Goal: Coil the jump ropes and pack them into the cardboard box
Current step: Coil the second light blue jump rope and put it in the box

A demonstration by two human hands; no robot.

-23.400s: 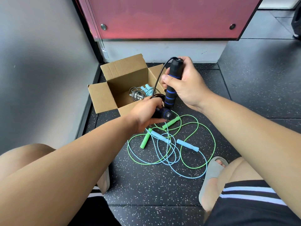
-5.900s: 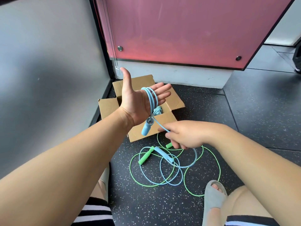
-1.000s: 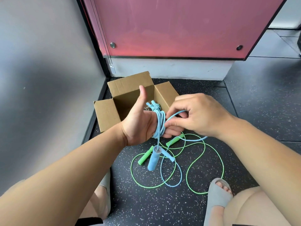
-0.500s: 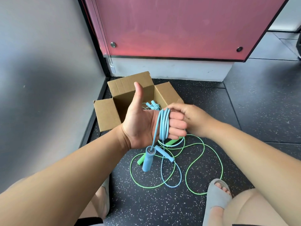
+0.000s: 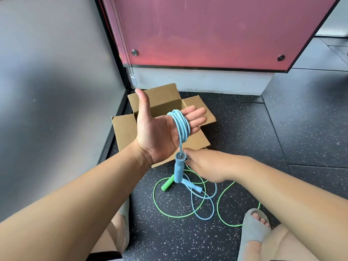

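Left hand [image 5: 156, 129] flat, fingers straight, the light-blue plastic jump rope [image 5: 181, 127] wound in several turns round them; one blue handle [image 5: 178, 170] dangled below the palm. Right hand [image 5: 205, 164] had dropped from behind those fingers to beside the handle, so another turn was going on. Its fingertips were hidden: probably pinching cord, cannot tell. Little blue slack remained on the speckled black floor [image 5: 244, 129], tangled with the loose green jump rope [image 5: 169, 211]. The open brown cardboard box [image 5: 124, 129] sat just behind.

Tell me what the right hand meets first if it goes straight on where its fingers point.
The right hand points left at the hanging blue handle, likely first; depth unclear.
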